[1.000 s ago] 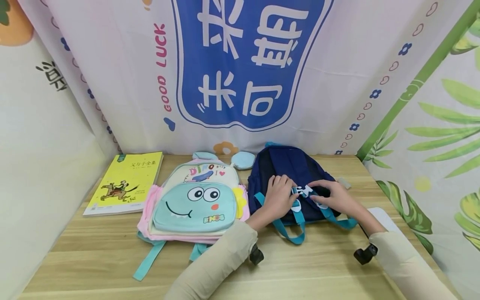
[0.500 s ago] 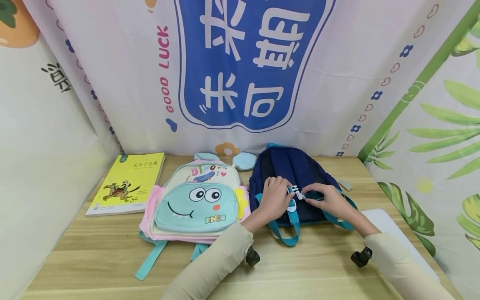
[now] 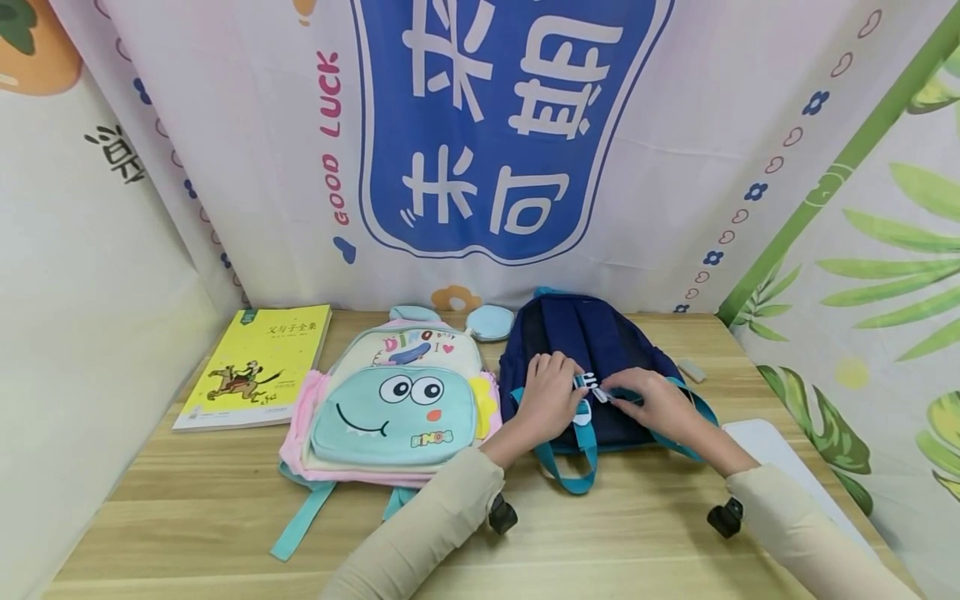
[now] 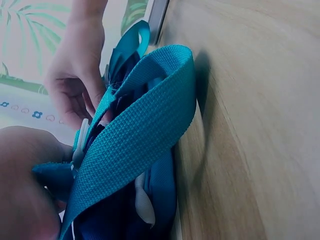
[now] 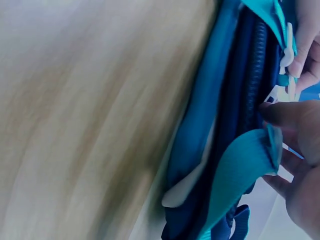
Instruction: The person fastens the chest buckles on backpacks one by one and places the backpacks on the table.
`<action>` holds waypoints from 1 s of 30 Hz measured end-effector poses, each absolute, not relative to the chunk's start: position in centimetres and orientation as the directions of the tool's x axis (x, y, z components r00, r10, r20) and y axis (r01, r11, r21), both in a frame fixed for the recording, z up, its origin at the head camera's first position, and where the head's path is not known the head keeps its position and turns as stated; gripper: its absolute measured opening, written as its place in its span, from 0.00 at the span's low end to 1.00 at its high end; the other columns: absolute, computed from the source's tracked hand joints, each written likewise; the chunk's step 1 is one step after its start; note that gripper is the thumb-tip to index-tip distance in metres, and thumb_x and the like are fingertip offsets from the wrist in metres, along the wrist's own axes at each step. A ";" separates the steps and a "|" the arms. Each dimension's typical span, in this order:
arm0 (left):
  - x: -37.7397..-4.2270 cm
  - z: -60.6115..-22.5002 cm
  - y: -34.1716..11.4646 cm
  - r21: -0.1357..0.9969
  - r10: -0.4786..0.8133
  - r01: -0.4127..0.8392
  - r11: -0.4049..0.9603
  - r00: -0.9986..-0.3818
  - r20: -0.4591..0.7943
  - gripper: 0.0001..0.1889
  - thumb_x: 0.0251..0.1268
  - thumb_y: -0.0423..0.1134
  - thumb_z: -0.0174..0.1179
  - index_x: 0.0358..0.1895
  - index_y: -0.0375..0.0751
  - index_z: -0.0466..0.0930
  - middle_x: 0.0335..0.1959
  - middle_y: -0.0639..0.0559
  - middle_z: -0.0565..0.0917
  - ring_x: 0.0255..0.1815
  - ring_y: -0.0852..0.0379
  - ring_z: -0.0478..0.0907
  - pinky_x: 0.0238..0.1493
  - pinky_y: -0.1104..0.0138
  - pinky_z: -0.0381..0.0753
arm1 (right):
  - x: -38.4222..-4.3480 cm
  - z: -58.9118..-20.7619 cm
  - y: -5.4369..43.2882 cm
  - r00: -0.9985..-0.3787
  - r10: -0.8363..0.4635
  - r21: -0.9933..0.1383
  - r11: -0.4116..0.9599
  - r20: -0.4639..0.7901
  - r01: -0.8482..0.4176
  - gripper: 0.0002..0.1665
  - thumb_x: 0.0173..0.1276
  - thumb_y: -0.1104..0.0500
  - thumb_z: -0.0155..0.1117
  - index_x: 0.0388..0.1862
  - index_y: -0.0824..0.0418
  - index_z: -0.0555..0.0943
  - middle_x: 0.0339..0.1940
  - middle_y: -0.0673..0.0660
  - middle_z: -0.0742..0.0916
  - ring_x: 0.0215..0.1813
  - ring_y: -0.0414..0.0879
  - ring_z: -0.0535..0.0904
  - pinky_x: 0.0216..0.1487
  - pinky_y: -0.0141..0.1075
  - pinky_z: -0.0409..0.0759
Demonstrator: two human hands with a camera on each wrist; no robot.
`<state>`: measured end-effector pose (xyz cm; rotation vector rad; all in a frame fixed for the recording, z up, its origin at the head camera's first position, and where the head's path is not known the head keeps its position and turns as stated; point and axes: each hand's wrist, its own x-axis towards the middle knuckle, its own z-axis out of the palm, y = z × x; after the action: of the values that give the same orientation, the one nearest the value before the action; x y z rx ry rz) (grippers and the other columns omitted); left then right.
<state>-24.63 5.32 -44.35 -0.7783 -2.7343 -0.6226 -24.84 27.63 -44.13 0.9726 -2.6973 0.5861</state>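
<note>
A navy backpack (image 3: 592, 333) with teal straps lies on the table, its strap side up. Over its middle, my left hand (image 3: 551, 396) pinches one half of a white side-release buckle (image 3: 588, 380), whose prongs point right. My right hand (image 3: 656, 404) pinches the other white half (image 3: 601, 394) between thumb and fingers, slightly lower and right at the prongs. A teal strap (image 3: 581, 482) loops down toward the table's front from below my left hand. In the left wrist view, a teal strap loop (image 4: 145, 120) partly hides the buckle.
A pink and mint dinosaur backpack (image 3: 390, 417) lies left of the navy one. Beyond it is a yellow book (image 3: 258, 358). A small pale block (image 3: 692, 370) and a white flat panel (image 3: 780, 458) lie to the right. Printed curtains (image 3: 300, 167) enclose the table.
Both hands have shifted slightly left in view, and the buckle has tilted downward at its right-hand half. Over the last half second my right hand has turned only a little; the backpacks stay put.
</note>
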 end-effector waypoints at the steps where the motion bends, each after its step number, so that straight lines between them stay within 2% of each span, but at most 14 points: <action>1: -24.6 -44.4 5.3 0.332 0.447 0.546 0.769 -0.831 0.332 0.13 0.78 0.48 0.56 0.55 0.46 0.78 0.50 0.50 0.76 0.54 0.52 0.69 0.72 0.55 0.64 | -24.8 -44.2 27.6 -0.748 -0.569 -0.280 0.698 0.341 -0.659 0.18 0.60 0.71 0.74 0.50 0.63 0.87 0.48 0.59 0.90 0.52 0.55 0.87 0.52 0.49 0.85; 8: -24.5 -44.4 5.3 0.315 0.442 0.538 0.781 -0.834 0.330 0.13 0.77 0.49 0.57 0.54 0.47 0.78 0.51 0.50 0.74 0.55 0.52 0.67 0.73 0.54 0.62 | -25.0 -44.9 27.6 -0.662 -0.596 -0.199 0.657 0.454 -0.727 0.19 0.55 0.74 0.76 0.46 0.63 0.87 0.45 0.58 0.90 0.49 0.54 0.87 0.48 0.47 0.86; 12: -24.5 -44.4 5.3 0.311 0.441 0.536 0.785 -0.836 0.327 0.12 0.77 0.49 0.57 0.54 0.47 0.78 0.51 0.50 0.74 0.56 0.51 0.66 0.72 0.54 0.62 | -25.0 -45.1 27.5 -0.636 -0.604 -0.167 0.648 0.481 -0.743 0.19 0.54 0.75 0.76 0.44 0.63 0.87 0.43 0.56 0.90 0.47 0.51 0.86 0.46 0.45 0.86; 15: -24.5 -44.5 5.4 0.305 0.442 0.538 0.786 -0.834 0.330 0.12 0.77 0.49 0.57 0.54 0.47 0.78 0.51 0.50 0.74 0.56 0.50 0.66 0.71 0.54 0.63 | -25.0 -45.2 27.4 -0.634 -0.608 -0.166 0.646 0.478 -0.745 0.18 0.55 0.75 0.76 0.45 0.63 0.87 0.43 0.57 0.90 0.48 0.51 0.85 0.46 0.45 0.85; 23: -24.5 -44.6 5.4 0.314 0.441 0.535 0.784 -0.837 0.325 0.12 0.77 0.49 0.57 0.53 0.48 0.78 0.51 0.50 0.74 0.55 0.50 0.66 0.69 0.54 0.63 | -24.8 -45.0 27.5 -0.684 -0.596 -0.218 0.665 0.422 -0.714 0.18 0.58 0.74 0.74 0.48 0.64 0.87 0.45 0.58 0.89 0.49 0.52 0.85 0.46 0.45 0.86; 30: -24.4 -44.5 5.4 0.332 0.441 0.535 0.777 -0.839 0.320 0.12 0.77 0.49 0.57 0.53 0.48 0.78 0.51 0.50 0.74 0.54 0.51 0.66 0.67 0.54 0.64 | -24.7 -44.7 27.4 -0.665 -0.594 -0.205 0.656 0.452 -0.726 0.17 0.57 0.74 0.75 0.45 0.62 0.87 0.43 0.56 0.89 0.48 0.50 0.84 0.45 0.44 0.85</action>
<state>-24.42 5.36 -44.52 -0.7655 -2.7460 -0.6130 -24.74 27.41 -44.66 1.0472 -2.5292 0.5318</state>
